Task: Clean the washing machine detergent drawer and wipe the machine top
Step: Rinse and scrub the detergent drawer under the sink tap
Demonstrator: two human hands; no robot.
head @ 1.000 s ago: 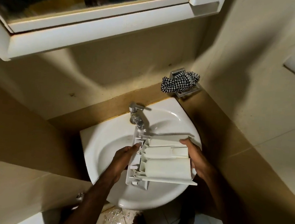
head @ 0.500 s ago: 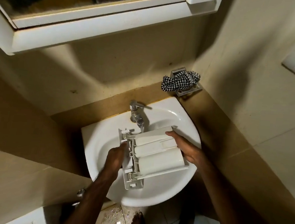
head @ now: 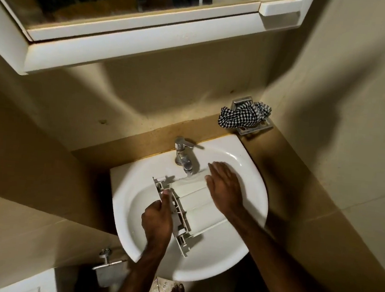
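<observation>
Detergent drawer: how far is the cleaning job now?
Done: the white plastic detergent drawer is out, over the white ceramic sink. In hand: left hand grips its front; right hand rubs it under the chrome tap. Left: wiping the unseen machine top.

The white sink (head: 252,174) is showing glossy glazed ceramic. The tap (head: 182,154) is gleaming as polished metal, the drawer (head: 193,206) is looking like matt white plastic, and the checked cloth (head: 240,117) is lying as crumpled woven fabric.

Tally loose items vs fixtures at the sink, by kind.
Detergent drawer: 1
Checked cloth: 1
Tap: 1
Basin: 1
Soap holder: 1
Mirror cabinet: 1
Total: 6
</observation>
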